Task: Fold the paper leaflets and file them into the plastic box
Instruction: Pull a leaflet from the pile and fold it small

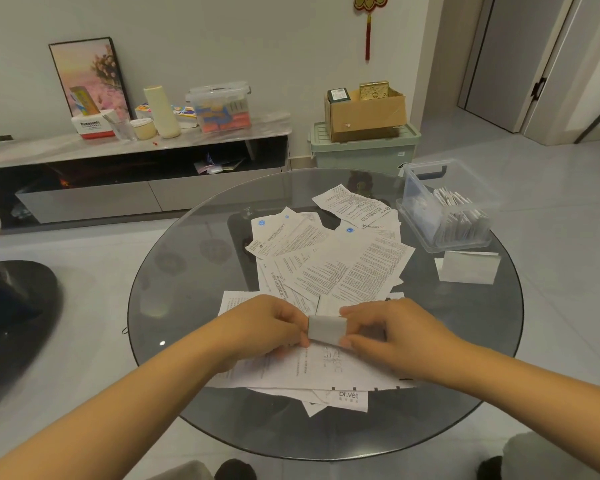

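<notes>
A small folded leaflet (327, 328) is held between both hands just above the near part of the round glass table (174, 271). My left hand (264, 323) pinches its left edge and my right hand (385, 330) pinches its right edge. Under and beyond the hands lies a loose pile of unfolded printed leaflets (333, 258). A clear plastic box (444, 202) stands at the table's far right with several folded leaflets standing in it. A larger folded white sheet (468, 266) lies just in front of the box.
A low TV cabinet (136, 168) along the far wall carries a lidded plastic container, a tissue box and a framed picture. A green storage bin with a cardboard box (364, 116) on top stands behind the table. A dark chair (11, 323) is at the left.
</notes>
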